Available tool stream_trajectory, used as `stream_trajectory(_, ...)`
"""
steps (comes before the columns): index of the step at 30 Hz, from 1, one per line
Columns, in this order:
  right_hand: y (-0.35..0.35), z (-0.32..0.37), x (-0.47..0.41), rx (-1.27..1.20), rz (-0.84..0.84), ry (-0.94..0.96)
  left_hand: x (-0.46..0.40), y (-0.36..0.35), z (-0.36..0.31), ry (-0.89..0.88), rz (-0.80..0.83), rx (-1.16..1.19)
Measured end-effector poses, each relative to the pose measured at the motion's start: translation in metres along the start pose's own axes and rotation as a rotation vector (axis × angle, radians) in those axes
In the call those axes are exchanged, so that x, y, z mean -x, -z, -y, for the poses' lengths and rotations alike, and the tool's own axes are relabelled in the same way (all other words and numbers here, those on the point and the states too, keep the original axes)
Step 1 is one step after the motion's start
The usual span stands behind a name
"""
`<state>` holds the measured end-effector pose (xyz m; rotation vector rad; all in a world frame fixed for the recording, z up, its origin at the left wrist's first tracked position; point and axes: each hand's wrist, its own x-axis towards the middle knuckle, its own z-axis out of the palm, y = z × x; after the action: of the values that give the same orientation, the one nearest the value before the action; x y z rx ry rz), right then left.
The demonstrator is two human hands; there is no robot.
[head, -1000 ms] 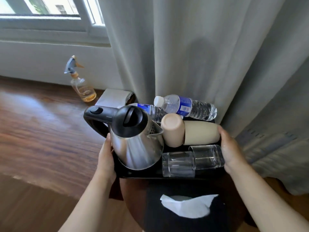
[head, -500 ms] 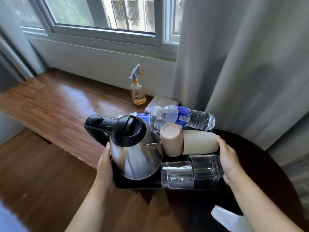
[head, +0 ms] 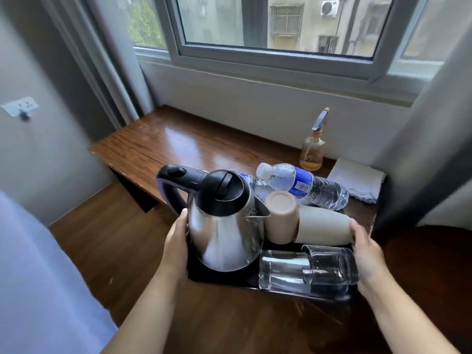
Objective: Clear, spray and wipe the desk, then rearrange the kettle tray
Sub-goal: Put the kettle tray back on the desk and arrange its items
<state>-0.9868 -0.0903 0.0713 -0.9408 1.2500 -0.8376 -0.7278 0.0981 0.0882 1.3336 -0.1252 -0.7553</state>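
Compared with the frame half a second before, the view had swung leftward: the window [head: 281,26] filled the top, a wall socket [head: 21,106] had come into view at far left, and the round dark table lay only at the right edge [head: 434,251]. The grip on the tray [head: 219,275] was unchanged. The left hand [head: 176,247] clasped its left end, thumb against the kettle [head: 224,231]; the right hand [head: 367,254] clasped its right end, fingers curled under and hidden.

The tray was held above the wooden floor, in front of the desk [head: 178,144], its long axis running left to right. The kettle stood upright at the left end, handle pointing up-left and spout right. One beige cup [head: 281,218] stood inverted, touching the spout; the second cup [head: 324,227] lay on its side, long axis left to right, with its right end against the right thumb. Two glasses [head: 306,272] stood side by side at the near right. Two water bottles [head: 301,185] lay along the far edge, caps to the left; the rear one was largely hidden behind the kettle.

On the desk a spray bottle [head: 312,149] stood near the wall, with a folded cloth [head: 357,182] just right of it. Most of the tray's surface was covered, and its near right corner was blurred. A pale blurred shape [head: 38,277] was cut off at lower left.
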Motion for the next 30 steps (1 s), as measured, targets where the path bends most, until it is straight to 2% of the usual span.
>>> stream_trajectory(7, -0.099, -0.003, -0.006, 0.108, 0.095, -0.030, -0.053, 0.069, -0.033, -0.004, -0.097, 0.006)
stream_trajectory(20, -0.264, 0.006, -0.060, 0.128, 0.082, -0.082, -0.192, 0.126, -0.101, 0.015, -0.149, -0.060)
stream_trajectory(26, -0.315, 0.008, -0.080, 0.080, -0.018, -0.073, -0.279, 0.129, -0.122, 0.020, -0.045, -0.082)
stream_trajectory(30, -0.347, -0.001, -0.087, 0.050, -0.168, -0.052, -0.341, 0.132, -0.135, 0.028, 0.062, -0.129)
